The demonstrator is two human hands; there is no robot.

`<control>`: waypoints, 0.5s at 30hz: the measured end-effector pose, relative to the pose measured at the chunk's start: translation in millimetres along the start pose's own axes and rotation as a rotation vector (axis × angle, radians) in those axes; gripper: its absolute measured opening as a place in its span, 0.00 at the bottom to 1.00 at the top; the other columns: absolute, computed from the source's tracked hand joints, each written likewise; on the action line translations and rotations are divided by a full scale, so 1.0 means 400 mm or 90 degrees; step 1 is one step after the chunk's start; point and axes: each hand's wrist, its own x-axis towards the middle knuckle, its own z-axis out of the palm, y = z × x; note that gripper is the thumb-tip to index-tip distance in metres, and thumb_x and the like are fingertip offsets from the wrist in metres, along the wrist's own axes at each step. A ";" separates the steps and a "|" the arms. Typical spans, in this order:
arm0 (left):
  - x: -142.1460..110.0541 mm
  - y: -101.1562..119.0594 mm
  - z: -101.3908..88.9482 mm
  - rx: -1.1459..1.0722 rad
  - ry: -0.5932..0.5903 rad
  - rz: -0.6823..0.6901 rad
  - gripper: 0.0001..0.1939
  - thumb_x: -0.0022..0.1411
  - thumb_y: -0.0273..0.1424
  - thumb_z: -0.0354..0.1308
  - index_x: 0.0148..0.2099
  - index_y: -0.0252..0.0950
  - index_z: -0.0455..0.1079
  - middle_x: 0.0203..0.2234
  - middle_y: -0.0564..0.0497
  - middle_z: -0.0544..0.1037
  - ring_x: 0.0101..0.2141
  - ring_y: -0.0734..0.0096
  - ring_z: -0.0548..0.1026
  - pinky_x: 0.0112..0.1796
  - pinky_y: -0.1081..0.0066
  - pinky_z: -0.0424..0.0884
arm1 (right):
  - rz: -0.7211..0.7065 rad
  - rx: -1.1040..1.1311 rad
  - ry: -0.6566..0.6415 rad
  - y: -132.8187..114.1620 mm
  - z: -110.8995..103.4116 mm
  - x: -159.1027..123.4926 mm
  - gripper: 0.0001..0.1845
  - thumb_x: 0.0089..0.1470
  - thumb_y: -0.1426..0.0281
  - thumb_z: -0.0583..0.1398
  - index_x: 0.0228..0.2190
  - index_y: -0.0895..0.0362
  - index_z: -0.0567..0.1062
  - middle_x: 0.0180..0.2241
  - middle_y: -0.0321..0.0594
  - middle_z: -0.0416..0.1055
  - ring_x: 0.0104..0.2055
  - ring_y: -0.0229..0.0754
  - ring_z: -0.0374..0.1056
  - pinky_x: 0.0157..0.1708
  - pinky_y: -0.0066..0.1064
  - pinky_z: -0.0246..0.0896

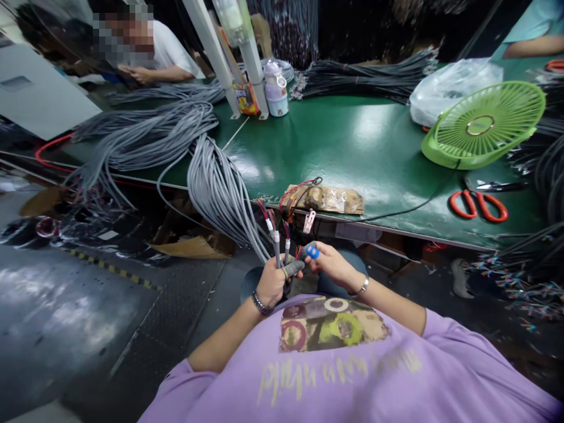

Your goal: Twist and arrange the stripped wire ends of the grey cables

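Note:
My left hand (274, 281) is closed around a few grey cables (277, 242), whose stripped ends with thin coloured wires stick up above the fist. A grey cover sits on its thumb. Close beside it, my right hand (331, 264) pinches the small coloured wires (300, 252) of a cable end. Blue and grey covers show on its fingertips. A large bundle of grey cable (220, 182) hangs over the table edge to the left of my hands. Just beyond them, a wooden block (337, 200) with wires and a pink clip (309, 221) sits at the edge.
On the green table (352, 141) are a green fan (480, 126), red-handled scissors (478, 205), a plastic bag (456, 88), a lilac bottle (276, 91) and dark cable bundles (365, 76). A co-worker (163, 53) sits at the far left. Another person's arm shows at the top right.

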 end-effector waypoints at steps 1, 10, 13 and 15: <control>0.000 -0.001 0.003 0.002 0.000 0.001 0.13 0.46 0.37 0.67 0.25 0.32 0.71 0.15 0.52 0.73 0.16 0.79 0.64 0.20 0.76 0.55 | -0.015 -0.031 -0.014 -0.006 0.004 -0.002 0.24 0.41 0.49 0.64 0.27 0.58 0.68 0.21 0.32 0.65 0.20 0.31 0.56 0.20 0.25 0.53; -0.010 -0.002 0.013 -0.014 0.010 0.020 0.13 0.47 0.38 0.66 0.25 0.32 0.71 0.16 0.52 0.74 0.17 0.78 0.66 0.20 0.76 0.56 | -0.015 0.008 -0.042 -0.001 0.009 -0.004 0.21 0.41 0.55 0.66 0.27 0.59 0.70 0.20 0.32 0.67 0.19 0.31 0.58 0.21 0.25 0.53; -0.011 -0.003 0.012 -0.028 0.028 0.018 0.14 0.48 0.39 0.66 0.26 0.32 0.71 0.17 0.51 0.74 0.18 0.76 0.68 0.19 0.76 0.56 | -0.023 0.009 -0.014 0.008 0.006 -0.009 0.21 0.40 0.55 0.66 0.27 0.60 0.71 0.20 0.33 0.67 0.19 0.31 0.58 0.21 0.25 0.53; -0.011 -0.006 0.011 -0.036 0.042 0.014 0.14 0.48 0.40 0.66 0.27 0.32 0.72 0.17 0.50 0.75 0.18 0.77 0.67 0.19 0.76 0.55 | -0.038 -0.020 0.010 0.012 0.006 -0.011 0.20 0.41 0.55 0.66 0.26 0.60 0.71 0.18 0.31 0.65 0.18 0.30 0.56 0.20 0.25 0.51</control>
